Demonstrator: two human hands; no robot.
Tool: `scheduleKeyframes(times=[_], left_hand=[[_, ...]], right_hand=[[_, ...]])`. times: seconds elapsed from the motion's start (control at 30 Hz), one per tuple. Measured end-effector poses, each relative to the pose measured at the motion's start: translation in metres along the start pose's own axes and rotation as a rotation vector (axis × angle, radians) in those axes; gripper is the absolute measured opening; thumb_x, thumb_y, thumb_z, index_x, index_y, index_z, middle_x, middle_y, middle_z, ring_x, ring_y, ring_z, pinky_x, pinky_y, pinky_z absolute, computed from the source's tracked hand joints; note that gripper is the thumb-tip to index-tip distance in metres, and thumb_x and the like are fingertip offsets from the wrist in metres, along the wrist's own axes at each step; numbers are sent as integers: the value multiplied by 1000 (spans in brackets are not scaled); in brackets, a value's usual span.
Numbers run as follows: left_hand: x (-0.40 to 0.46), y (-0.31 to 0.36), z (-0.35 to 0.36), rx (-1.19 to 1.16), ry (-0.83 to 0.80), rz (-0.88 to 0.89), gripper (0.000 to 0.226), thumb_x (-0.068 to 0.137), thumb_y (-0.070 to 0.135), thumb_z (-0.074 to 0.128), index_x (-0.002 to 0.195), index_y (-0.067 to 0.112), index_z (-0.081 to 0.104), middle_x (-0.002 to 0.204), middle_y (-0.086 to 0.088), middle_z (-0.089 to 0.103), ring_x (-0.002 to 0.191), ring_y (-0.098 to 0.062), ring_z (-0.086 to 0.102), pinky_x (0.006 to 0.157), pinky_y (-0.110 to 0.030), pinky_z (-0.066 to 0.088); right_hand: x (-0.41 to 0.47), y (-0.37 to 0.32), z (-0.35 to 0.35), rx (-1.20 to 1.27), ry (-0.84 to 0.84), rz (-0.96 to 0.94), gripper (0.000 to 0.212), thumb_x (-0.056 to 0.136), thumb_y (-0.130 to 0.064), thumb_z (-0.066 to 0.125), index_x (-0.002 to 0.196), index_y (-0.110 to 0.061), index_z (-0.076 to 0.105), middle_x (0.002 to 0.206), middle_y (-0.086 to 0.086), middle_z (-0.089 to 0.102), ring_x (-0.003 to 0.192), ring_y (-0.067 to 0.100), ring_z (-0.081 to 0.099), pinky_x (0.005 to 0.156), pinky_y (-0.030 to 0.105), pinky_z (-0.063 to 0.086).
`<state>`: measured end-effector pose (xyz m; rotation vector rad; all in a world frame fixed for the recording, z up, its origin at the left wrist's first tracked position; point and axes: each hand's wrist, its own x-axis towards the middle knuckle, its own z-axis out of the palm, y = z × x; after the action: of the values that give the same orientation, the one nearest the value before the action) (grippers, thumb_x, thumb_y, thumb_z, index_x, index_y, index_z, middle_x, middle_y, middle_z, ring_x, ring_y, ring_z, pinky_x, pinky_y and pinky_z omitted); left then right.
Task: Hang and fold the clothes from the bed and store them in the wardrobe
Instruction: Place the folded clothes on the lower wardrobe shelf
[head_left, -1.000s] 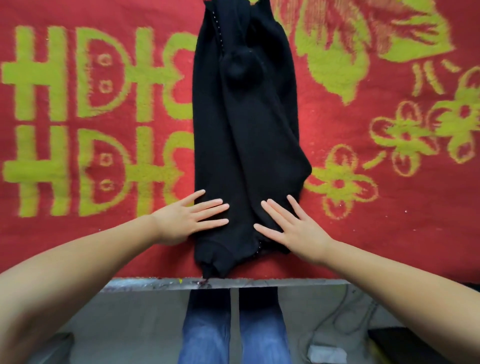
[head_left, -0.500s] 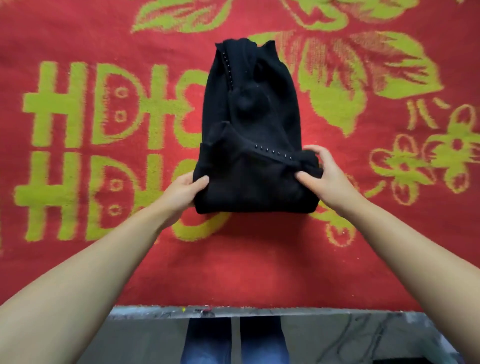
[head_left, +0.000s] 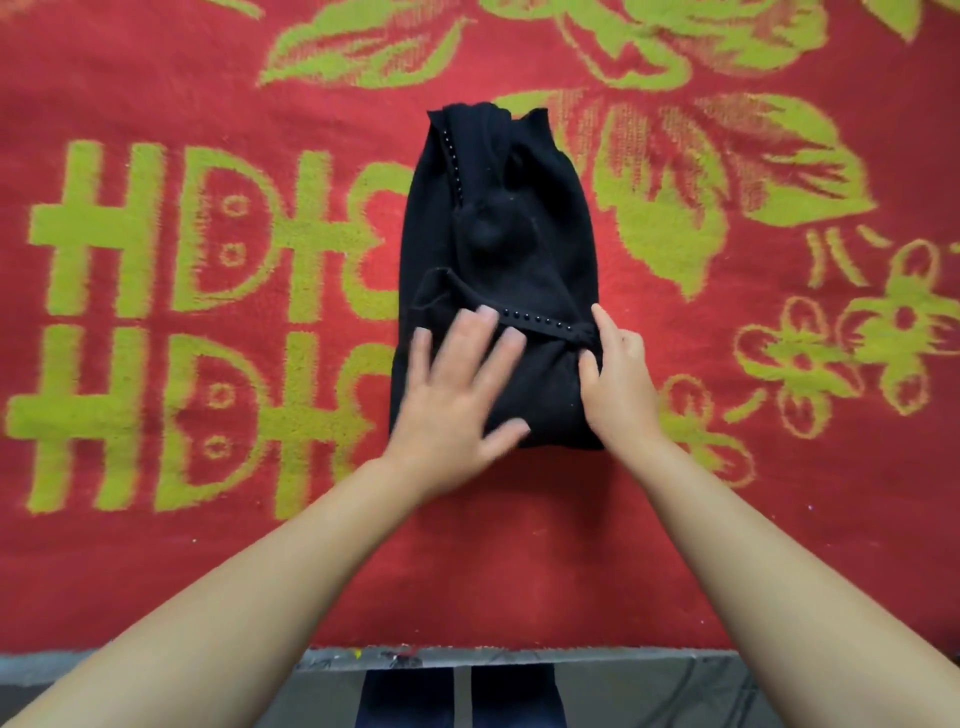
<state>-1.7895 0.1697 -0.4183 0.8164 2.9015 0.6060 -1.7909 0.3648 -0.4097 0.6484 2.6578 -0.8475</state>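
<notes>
The black garment lies on the bed's red blanket, its long axis running straight away from the person, with the near third already folded up over the middle so that a beaded trim crosses it from side to side. Both hands are on that folded flap. The left hand lies flat on the near left part, fingers straight and spread, pressing the cloth down; it is blurred, so I judge it is smoothing. The right hand is at the right edge of the flap, thumb and fingers curled onto the bunched end of the trim, so its grip looks closed on the garment, though the fingertips are partly sunk in dark cloth. The unfolded far part reaches away from both hands, toward the green leaf pattern, and its top hem is the farthest point from either hand; neither hand is clearly nearer to it. The next fold probably turns on that axis: either the near bundle rolls forward again, or the far end comes back over it. Nothing lies on the blanket around the garment to obstruct this. The bed's near edge and the person's jeans show below, well apart from the garment. No wardrobe is in view.
</notes>
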Motion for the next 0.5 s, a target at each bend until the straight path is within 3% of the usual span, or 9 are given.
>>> scheduleKeyframes(times=[0.03, 0.1, 0.17, 0.2, 0.27, 0.33, 0.4, 0.5], left_hand=[[2, 7, 7, 74, -143, 105, 91, 80, 66, 47, 153, 25, 11, 160, -12, 8, 148, -27, 1, 112, -62, 3], [9, 6, 25, 173, -396, 84, 101, 77, 78, 41, 148, 32, -15, 160, -9, -12, 145, -23, -21, 108, -64, -10], [16, -4, 37, 200, -462, 38, 107, 74, 82, 40, 141, 32, -27, 159, -6, -19, 138, -19, -34, 106, -66, -14], [19, -8, 40, 203, -452, 53, 109, 73, 82, 42, 141, 31, -27, 159, -6, -18, 137, -19, -35, 106, -67, -13], [19, -15, 41, 210, -424, 121, 115, 68, 80, 48, 145, 28, -21, 159, -8, -16, 140, -19, -29, 107, -68, -7], [8, -29, 42, 223, -409, 158, 122, 62, 77, 56, 148, 25, -14, 156, -9, -18, 144, -21, -19, 110, -66, -3], [-1, -51, 37, 240, -444, 137, 127, 60, 76, 60, 147, 28, -18, 154, -9, -22, 144, -22, -19, 112, -62, -5], [-4, -75, 28, 259, -524, 90, 127, 63, 74, 58, 140, 32, -35, 150, -7, -37, 141, -21, -31, 111, -60, -13]], right_hand=[[0, -2, 0, -118, 61, -37, 57, 98, -18, 44, 151, -25, 25, 146, 11, 35, 130, 32, 41, 105, 46, 34], [-4, -9, 3, -325, 233, -277, 57, 95, -19, 43, 150, -18, 29, 154, 14, 29, 143, 32, 26, 114, 54, 20], [-13, -10, 11, -428, 249, -612, 59, 92, -29, 43, 147, -12, 33, 154, 16, 30, 145, 31, 20, 114, 58, 11], [-17, -5, 15, -500, 170, -717, 64, 91, -38, 44, 148, -11, 32, 155, 17, 27, 146, 31, 16, 114, 60, 9], [-18, 13, 15, -644, -69, -716, 83, 87, -58, 47, 152, -14, 21, 159, 17, 11, 147, 33, 1, 113, 63, 4], [-10, 29, 13, -713, -246, -627, 99, 81, -70, 49, 152, -21, 0, 158, 11, -13, 144, 32, -17, 112, 64, -4], [2, 30, 13, -765, -320, -630, 109, 77, -76, 48, 148, -25, -17, 153, 8, -30, 142, 30, -28, 112, 67, -6], [12, 22, 11, -869, -371, -649, 121, 73, -70, 61, 149, -23, -21, 148, 9, -40, 136, 29, -37, 108, 66, -12]])
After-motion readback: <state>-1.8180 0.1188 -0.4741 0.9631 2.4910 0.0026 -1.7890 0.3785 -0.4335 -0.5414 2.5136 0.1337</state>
